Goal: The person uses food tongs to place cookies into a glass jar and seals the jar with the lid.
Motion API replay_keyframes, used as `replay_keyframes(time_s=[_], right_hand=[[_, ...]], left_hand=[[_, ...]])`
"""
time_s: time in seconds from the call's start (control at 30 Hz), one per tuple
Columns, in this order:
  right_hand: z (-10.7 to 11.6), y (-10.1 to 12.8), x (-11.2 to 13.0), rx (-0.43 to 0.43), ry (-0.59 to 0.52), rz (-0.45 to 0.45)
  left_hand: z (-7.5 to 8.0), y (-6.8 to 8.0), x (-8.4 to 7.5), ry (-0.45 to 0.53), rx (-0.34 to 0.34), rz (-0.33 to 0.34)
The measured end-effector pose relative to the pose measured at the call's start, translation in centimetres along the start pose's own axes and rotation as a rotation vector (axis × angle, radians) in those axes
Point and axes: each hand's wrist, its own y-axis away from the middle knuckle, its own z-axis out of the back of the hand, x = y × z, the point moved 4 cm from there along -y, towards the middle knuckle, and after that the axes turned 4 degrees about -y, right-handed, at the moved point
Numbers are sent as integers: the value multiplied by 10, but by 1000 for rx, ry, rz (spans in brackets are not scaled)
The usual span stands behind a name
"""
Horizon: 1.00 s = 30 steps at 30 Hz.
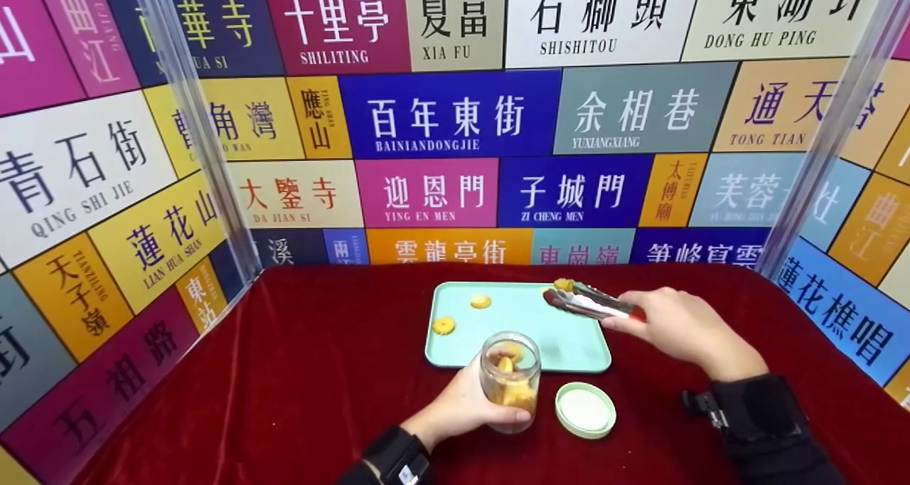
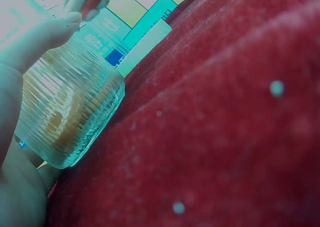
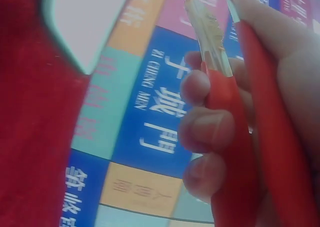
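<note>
My left hand (image 1: 469, 400) grips a clear glass jar (image 1: 510, 417) round its side, mouth up, with several yellow biscuits (image 1: 517, 392) inside. In the left wrist view the ribbed wall of the jar (image 2: 75, 102) shows, a biscuit visible through it. Red-handled metal tongs (image 1: 586, 304) are held in my right hand (image 1: 682, 328), fingers curled round both handles (image 3: 232, 152). A yellow biscuit (image 1: 564, 284) is at the tips of the tongs, over the far right part of the mint-green tray (image 1: 512, 321).
Two round biscuits lie on the tray's left half, one biscuit (image 1: 480, 301) farther back and one biscuit (image 1: 443, 325) nearer. A pale green lid (image 1: 585, 410) lies right of the jar on the red cloth (image 1: 320, 371). Behind stands a wall of coloured signs (image 1: 448, 115).
</note>
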Motion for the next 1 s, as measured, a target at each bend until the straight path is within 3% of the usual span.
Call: replay_keyframes(time_s=[0.47,0.73,1.0], right_hand=[[44,22,39,-63,20,73],[49,30,66,-56,-3,180],[46,33,81,-19,-5,229]], left_hand=[[0,-1,0,-15,2,-4],[1,-1,0,-13,2,-4],[1,0,0,-12,4,-13]])
